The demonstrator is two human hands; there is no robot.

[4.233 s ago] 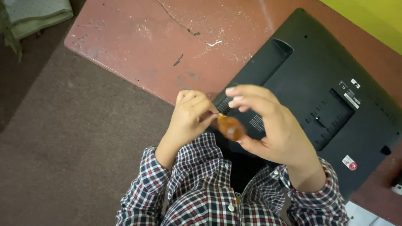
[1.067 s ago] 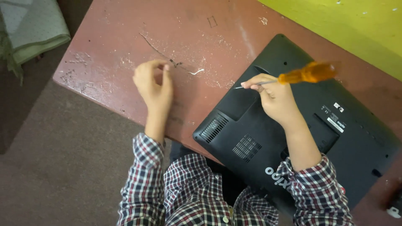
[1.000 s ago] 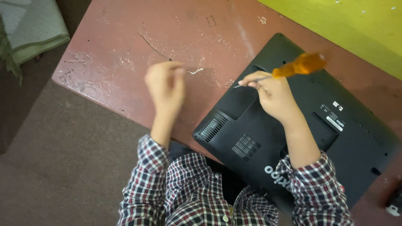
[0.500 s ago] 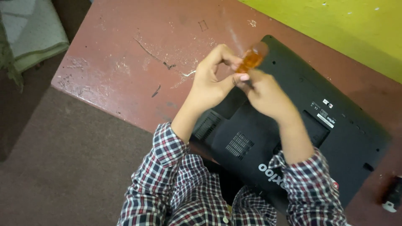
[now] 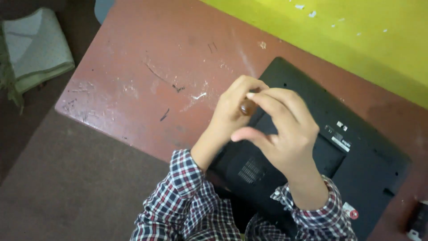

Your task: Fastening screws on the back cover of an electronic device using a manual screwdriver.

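Note:
A black laptop [image 5: 352, 165] lies upside down on a worn red table [image 5: 147, 85]. Both of my hands meet over its near left part. My left hand [image 5: 229, 114] is curled around the shaft of a screwdriver whose amber handle [image 5: 247, 107] shows end-on between the hands. My right hand [image 5: 285, 134] arches over the handle, with its fingertips on the top of it. The tip of the screwdriver is hidden under my hands. Both sleeves are checked red, white and dark blue.
A yellow wall [image 5: 356, 40] runs along the far side of the table. A folded pale green cloth [image 5: 33, 53] lies on the brown floor [image 5: 67, 187] at the left. A small dark object [image 5: 419, 221] sits at the right edge of the table.
My left hand left the bare table and joined the right over the laptop. The screwdriver, held out sideways a second ago, now stands upright between both hands.

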